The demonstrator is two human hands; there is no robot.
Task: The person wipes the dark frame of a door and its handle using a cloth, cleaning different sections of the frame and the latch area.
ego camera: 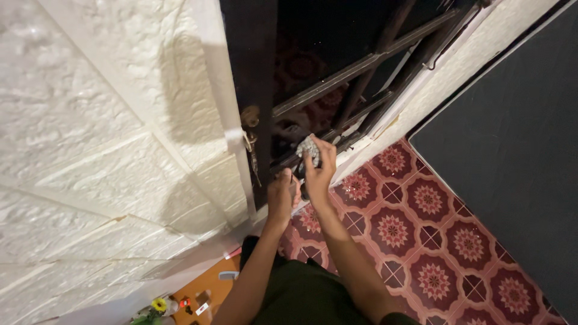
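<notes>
At the dark door (253, 72), near its edge, both hands are close together. The right hand (318, 171) is higher up. Its fingers are pinched around a small crumpled grey cloth (308, 147). The cloth sticks out at about 11 o'clock from the middle of that hand, so it sits right at the fingertips and presses toward the door's metal bars (355, 69). The bars are long and thin, and they run from about 8 o'clock up to 2 o'clock across the dark opening.

The left hand (282, 195) is lower, at about 8 o'clock from the right hand, and just beside it. Its fingers look curled in, maybe around something small and dark, but the view is too dim to be sure. A brass lock (250, 117) sits on the door edge at about 11 o'clock from the left hand.

The right hand is nearer to the cloth, since it holds it. The left hand is nearer to the lock. Red flower tiles (433, 241) cover the floor at the right.
</notes>
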